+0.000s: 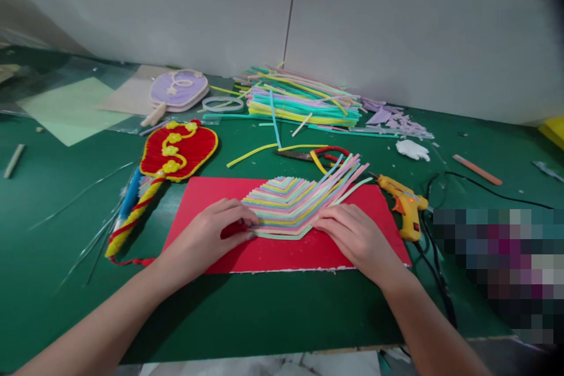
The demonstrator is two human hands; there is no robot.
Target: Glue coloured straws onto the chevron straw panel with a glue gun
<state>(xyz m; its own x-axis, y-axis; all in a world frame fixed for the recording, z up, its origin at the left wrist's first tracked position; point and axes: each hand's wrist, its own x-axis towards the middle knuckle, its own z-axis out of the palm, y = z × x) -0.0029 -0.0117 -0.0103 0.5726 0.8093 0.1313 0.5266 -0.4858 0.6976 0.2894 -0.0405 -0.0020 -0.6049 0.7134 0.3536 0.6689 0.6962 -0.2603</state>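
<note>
Rows of pastel pipe cleaners [282, 211] lie side by side on a red board [211, 261]. Each row bends at an angle, and long loose ends fan out to the upper right. At the left end of the lowest rows, my left hand [222, 226] has its thumb and curled fingers closed on the pale green pipe cleaner [279, 237]. My right hand [348, 232] pinches the same lowest rows near their right bend; its fingertips partly cover the strands.
Right of the board lies a yellow glue gun [408, 205] with a black cord. Red-handled scissors [304, 155] rest behind it. A red and yellow fan [176, 150] lies left, a purple fan [178, 91] farther back. Bundled pipe cleaners [304, 103] lie by the wall.
</note>
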